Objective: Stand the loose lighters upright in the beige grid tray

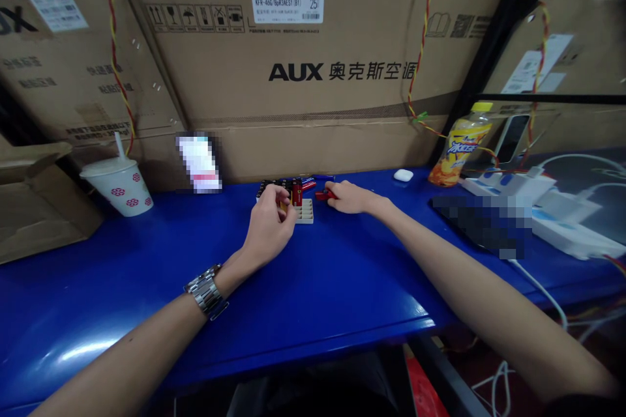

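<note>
A small pale tray with slots (pixel 304 212) lies on the blue table. Red and black battery-like cylinders (pixel 297 190) stand at its back and left. My left hand (pixel 272 220) is at the tray's left side with curled fingers, which hide part of it. Something yellow shows by those fingertips, but I cannot make out whether they grip it. To the right of the tray, my right hand (pixel 348 197) is closed on a red battery (pixel 323 195) low over the table. More loose cylinders, red (pixel 308 185) and blue (pixel 323 177), lie just behind the tray.
A paper cup (pixel 120 186) with a straw and a lit phone (pixel 199 163) stand on the left. On the right are a white earbud case (pixel 403 175), a drink bottle (pixel 460 146), a dark device (pixel 474 225) and a power strip (pixel 562 228). Large cartons (pixel 313 111) form the back.
</note>
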Tool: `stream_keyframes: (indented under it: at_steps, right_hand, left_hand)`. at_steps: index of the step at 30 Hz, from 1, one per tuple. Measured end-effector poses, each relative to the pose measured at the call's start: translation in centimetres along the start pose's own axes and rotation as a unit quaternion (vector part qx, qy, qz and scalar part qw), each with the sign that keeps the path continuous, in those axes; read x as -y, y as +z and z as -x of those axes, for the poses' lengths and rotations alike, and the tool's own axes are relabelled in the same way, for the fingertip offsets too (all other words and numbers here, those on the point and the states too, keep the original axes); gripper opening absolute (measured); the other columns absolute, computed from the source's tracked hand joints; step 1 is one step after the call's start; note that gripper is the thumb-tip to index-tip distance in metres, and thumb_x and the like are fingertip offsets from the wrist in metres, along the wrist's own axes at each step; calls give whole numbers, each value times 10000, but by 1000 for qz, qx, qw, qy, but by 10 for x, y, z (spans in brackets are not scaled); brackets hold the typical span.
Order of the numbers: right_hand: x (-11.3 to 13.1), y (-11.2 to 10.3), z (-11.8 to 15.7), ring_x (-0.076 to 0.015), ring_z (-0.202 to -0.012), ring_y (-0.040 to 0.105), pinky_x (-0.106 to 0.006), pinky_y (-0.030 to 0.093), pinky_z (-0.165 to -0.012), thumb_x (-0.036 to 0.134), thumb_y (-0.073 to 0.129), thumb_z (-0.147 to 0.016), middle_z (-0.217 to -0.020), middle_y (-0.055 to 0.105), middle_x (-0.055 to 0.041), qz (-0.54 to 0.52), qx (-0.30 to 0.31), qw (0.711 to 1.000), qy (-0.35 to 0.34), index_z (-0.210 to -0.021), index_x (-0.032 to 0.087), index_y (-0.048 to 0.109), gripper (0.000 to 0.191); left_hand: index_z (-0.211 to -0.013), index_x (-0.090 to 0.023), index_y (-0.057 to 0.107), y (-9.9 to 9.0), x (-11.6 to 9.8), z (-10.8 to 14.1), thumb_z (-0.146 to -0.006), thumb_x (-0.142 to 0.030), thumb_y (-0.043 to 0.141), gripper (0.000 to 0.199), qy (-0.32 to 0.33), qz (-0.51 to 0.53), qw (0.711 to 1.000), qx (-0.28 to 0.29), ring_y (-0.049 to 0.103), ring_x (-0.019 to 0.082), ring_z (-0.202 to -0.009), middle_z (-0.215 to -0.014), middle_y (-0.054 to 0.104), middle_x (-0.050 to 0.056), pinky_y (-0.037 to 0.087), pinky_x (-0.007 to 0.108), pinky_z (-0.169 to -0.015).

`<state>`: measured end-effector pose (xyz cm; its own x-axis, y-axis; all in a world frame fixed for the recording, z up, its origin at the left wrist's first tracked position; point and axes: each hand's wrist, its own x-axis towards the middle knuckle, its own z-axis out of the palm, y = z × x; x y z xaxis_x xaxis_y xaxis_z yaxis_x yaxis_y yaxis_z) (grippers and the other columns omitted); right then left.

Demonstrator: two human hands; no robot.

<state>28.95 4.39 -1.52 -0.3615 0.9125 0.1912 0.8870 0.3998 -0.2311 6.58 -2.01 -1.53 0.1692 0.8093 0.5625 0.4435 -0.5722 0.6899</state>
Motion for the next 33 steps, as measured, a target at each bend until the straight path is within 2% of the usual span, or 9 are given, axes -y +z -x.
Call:
stream_keyframes:
  at_steps: [3, 5, 9, 13, 17, 21, 26, 30, 33]
  right_hand:
    - [7, -5, 0, -127, -528, 446, -263, 297, -500, 154, 480, -712, -617, 514, 2, -117, -65, 991, -14, -783, 193, 472, 82]
    - [17, -9, 1, -115, -497, 422, -248, 298, -473, 169, 463, -695, -568, 468, 32, -254, -79, 964, -13, -767, 200, 449, 79]
    - [49, -11, 8, -88, -406, 345, -227, 265, -402, 174, 469, -623, -488, 382, 74, -507, -30, 861, -34, -753, 208, 416, 144]
    - [79, -6, 15, -76, -396, 361, -217, 258, -386, 147, 463, -575, -475, 411, 73, -556, 17, 827, -79, -725, 195, 434, 160]
    - [85, -4, 16, -81, -383, 381, -215, 281, -384, 163, 470, -607, -460, 435, 84, -564, 8, 822, -79, -837, 190, 463, 232]
    - [71, -2, 11, -77, -348, 396, -213, 281, -360, 161, 459, -657, -530, 511, 80, -543, -46, 837, -43, -869, 221, 385, 232]
    - [49, 2, 3, -83, -405, 475, -218, 343, -399, 223, 480, -799, -605, 553, 58, -477, -126, 869, -31, -864, 229, 343, 151]
    - [41, 2, 3, -89, -469, 513, -225, 411, -463, 387, 455, -896, -611, 531, 60, -470, -148, 866, -83, -979, 223, 377, 200]
    - [41, 2, 3, -92, -441, 496, -219, 395, -439, 436, 432, -911, -588, 509, 79, -473, -145, 865, -81, -1090, 245, 329, 281]
  left_hand:
    - [-886, -185, 439, 0, -1, 0, -771, -140, 523, 150, 3, 2, 1000, 6, 530, 80, -525, -795, 549, 2, 441, 246, -526]
    - [-872, -183, 448, 1, -2, 0, -796, -167, 520, 106, -3, 6, 1000, 15, 531, 88, -527, -785, 558, 9, 441, 249, -520]
    - [-903, -178, 491, 1, -4, 1, -870, -307, 501, 134, -6, 24, 999, 44, 565, 127, -601, -818, 601, 40, 455, 269, -553]
    - [-934, -177, 499, 0, -3, 1, -892, -373, 495, 201, 26, 22, 999, 19, 585, 151, -693, -836, 616, 44, 460, 284, -624]
    - [-916, -181, 490, -2, -1, 0, -898, -318, 489, 139, 46, 8, 998, -45, 581, 149, -729, -850, 602, 42, 454, 283, -656]
    - [-873, -191, 453, -3, -3, -1, -888, -310, 501, 129, 30, 20, 996, -76, 567, 129, -664, -785, 591, 18, 447, 262, -608]
    - [-844, -208, 397, -2, -3, 1, -879, -302, 512, 153, 4, 75, 996, -49, 631, 140, -692, -777, 640, 26, 495, 269, -623]
    - [-915, -212, 396, 0, -2, 1, -908, -314, 469, 126, 7, 117, 993, -17, 646, 139, -700, -788, 632, 23, 516, 272, -627]
    - [-993, -214, 394, 0, -2, 0, -932, -319, 427, 126, 12, 133, 991, -3, 617, 128, -705, -816, 628, 27, 507, 281, -658]
